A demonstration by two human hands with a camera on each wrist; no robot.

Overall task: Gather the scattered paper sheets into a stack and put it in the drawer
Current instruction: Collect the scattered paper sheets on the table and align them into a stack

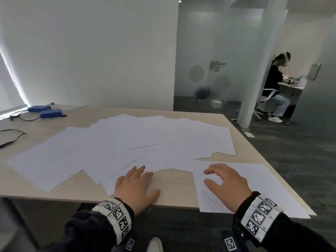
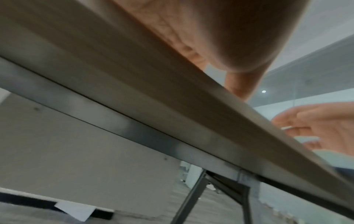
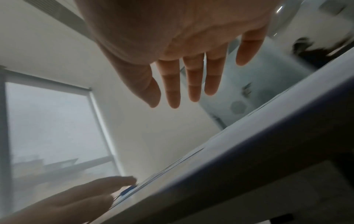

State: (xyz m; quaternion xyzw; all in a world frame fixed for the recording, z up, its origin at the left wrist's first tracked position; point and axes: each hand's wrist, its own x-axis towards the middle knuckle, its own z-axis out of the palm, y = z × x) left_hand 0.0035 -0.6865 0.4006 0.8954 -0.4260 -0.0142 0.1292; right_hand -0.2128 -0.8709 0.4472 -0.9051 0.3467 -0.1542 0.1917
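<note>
Several white paper sheets lie fanned out and overlapping across the light wooden table. One separate sheet lies at the near right corner and overhangs the edge. My left hand lies flat on the table near the front edge, its fingertips reaching the nearest sheets. My right hand hovers over the separate sheet with fingers spread and relaxed, holding nothing; in the right wrist view the right hand shows straight fingers above the paper edge. No drawer is in view.
Two blue boxes with black cables sit at the table's far left. A white wall stands behind. To the right is grey carpet, a glass partition and a seated person at another desk. The table's metal frame runs under its front edge.
</note>
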